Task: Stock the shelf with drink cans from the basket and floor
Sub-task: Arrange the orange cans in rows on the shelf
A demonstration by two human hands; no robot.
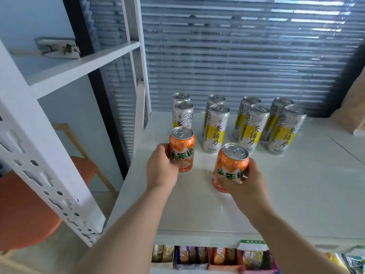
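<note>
Two short orange cans are on the white shelf [296, 194]. My left hand [161, 167] grips the left orange can [182, 149], which stands upright in front of the leftmost tall cans. My right hand [245, 182] grips the right orange can [230, 165], tilted toward me with its base at the shelf surface. Behind them stand several tall silver-and-yellow cans [251, 129] in four pairs, front to back. No basket or floor cans are in view.
A white perforated shelf upright [39, 175] and an upper shelf board [83, 66] rise at left. Snack packets [207, 256] fill the shelf below. An orange chair [25, 210] stands at lower left. A brown paper bag [353, 107] sits far right, with window blinds behind.
</note>
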